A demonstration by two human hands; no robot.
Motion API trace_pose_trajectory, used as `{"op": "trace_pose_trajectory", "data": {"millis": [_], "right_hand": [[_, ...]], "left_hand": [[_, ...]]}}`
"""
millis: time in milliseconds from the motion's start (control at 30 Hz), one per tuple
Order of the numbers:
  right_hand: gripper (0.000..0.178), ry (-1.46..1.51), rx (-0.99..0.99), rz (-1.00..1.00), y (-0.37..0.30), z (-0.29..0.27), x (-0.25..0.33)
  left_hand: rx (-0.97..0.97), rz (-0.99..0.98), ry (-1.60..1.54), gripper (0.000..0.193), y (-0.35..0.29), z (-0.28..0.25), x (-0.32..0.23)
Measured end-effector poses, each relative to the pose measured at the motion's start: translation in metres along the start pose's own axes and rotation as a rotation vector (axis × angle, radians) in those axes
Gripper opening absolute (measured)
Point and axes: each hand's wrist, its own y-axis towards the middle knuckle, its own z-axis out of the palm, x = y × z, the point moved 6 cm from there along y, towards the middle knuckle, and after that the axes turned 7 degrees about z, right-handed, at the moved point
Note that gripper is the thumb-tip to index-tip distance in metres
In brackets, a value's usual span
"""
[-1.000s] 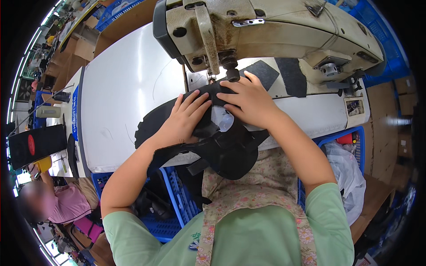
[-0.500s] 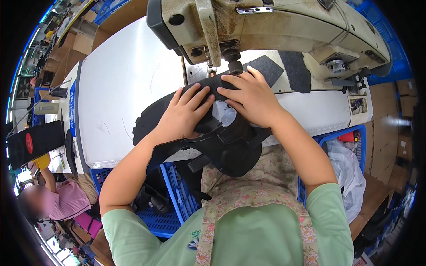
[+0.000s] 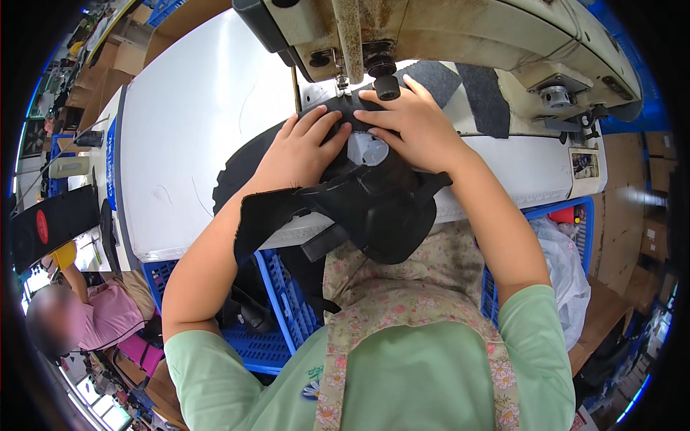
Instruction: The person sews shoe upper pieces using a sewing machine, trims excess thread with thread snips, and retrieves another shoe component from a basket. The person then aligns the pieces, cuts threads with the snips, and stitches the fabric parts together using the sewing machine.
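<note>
A large black sewn piece [image 3: 381,208], curved and folded with a stiff, fabric-like look, lies across the near edge of the sewing table. Its front part hangs over my apron. My left hand [image 3: 298,154] rests on its upper left, fingers stretched out and slightly spread. On its upper right lies my right hand [image 3: 420,133], fingers apart and thumb toward the middle. Between the hands shows a pale whitish patch [image 3: 368,149] on the piece. The presser foot [image 3: 343,87] of the sewing machine [image 3: 460,36] stands just beyond my fingertips, at the piece's far edge.
Flat dark grey pieces [image 3: 483,100] lie beside the machine on the white table [image 3: 172,158]. Below the table are blue crates [image 3: 280,294], the right one holding clear plastic [image 3: 557,273]. Another person [image 3: 111,320] in pink sits at far left.
The hanging part of the black piece has shifted up and slightly right. Both hands have moved slightly with it, staying on its far edge. The view has shifted a little too.
</note>
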Motion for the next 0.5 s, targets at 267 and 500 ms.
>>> {"op": "trace_pose_trajectory", "data": {"millis": [267, 500], "right_hand": [[0.029, 0.018, -0.050, -0.004, 0.0039, 0.0006, -0.0060], [0.028, 0.045, -0.054, -0.032, 0.0056, 0.0028, -0.0102]], "left_hand": [[-0.024, 0.003, 0.029, 0.052, 0.0049, 0.0025, 0.0032], [-0.030, -0.014, 0.016, 0.051, 0.0060, 0.0001, 0.0025]]}}
